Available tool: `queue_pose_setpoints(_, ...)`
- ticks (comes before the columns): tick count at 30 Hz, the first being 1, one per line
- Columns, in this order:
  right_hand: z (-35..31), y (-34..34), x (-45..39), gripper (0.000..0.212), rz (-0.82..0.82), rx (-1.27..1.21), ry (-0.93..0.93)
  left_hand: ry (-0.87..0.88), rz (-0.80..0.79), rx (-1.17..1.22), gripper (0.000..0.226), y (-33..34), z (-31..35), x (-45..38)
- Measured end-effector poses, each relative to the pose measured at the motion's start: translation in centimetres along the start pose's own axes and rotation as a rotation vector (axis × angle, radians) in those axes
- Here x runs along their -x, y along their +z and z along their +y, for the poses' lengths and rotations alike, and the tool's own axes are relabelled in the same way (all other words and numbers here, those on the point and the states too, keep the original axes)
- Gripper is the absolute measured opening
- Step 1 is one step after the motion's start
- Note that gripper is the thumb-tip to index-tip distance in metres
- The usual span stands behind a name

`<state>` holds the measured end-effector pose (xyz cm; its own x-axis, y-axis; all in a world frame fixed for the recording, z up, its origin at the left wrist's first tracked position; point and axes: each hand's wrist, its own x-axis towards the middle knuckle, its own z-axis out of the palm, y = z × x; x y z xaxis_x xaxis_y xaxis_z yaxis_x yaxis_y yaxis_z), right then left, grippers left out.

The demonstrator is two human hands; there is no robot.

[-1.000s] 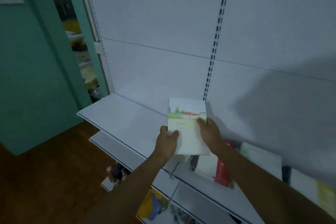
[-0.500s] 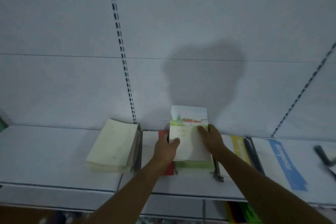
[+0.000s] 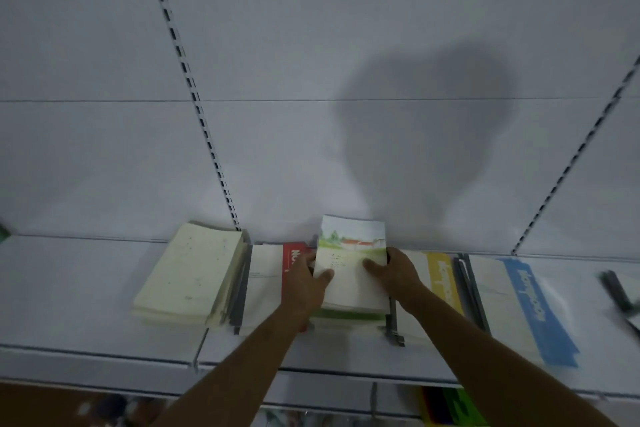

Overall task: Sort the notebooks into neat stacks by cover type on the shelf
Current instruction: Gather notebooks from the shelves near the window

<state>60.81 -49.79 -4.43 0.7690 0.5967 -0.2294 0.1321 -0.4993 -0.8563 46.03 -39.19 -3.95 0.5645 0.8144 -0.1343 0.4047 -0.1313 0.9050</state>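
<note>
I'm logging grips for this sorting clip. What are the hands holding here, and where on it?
Both hold the landscape-cover notebook: left hand on its left edge, right hand on its right edge, thumbs on the cover.

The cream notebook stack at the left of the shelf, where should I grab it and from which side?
Grip the cream stack by its two long edges, one hand per side, coming from the front. It lies flat with its short end toward the shelf lip. Its right edge sits close against a grey divider, so slide it forward first.
</note>
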Motion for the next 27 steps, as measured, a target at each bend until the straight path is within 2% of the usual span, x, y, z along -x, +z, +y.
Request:
queue_pose_setpoints(5,0.9,1.0,-0.4,0.048,-0.012,0.054,-0.015,-0.043,0.017,-0.002,0.032,0.4,-1.1,0.0)
queue_pose_setpoints(11,0.6,1.9,-1.0,0.045,0.036,0.121,-0.030,-0.038,-0.100,-0.192,0.043,-0.3,-1.4,-1.6)
queue_pose_setpoints(16,0.4,2.8,-1.2,0.042,0.124,0.136,-0.003,-0.002,-0.139,-0.323,0.050,-0.5,-1.4,-2.4)
queue_pose_setpoints(21,0.5,3.7,-1.1,0.054,0.198,0.214,0.066,0.026,-0.188,-0.375,0.055,-0.7,-1.3,-3.0)
queue_pose_setpoints(27,0.8,3.9,-0.9,0.059,0.144,0.284,0.116,0.025,-0.286,-0.423,0.063,-0.8,-0.8,-3.8)
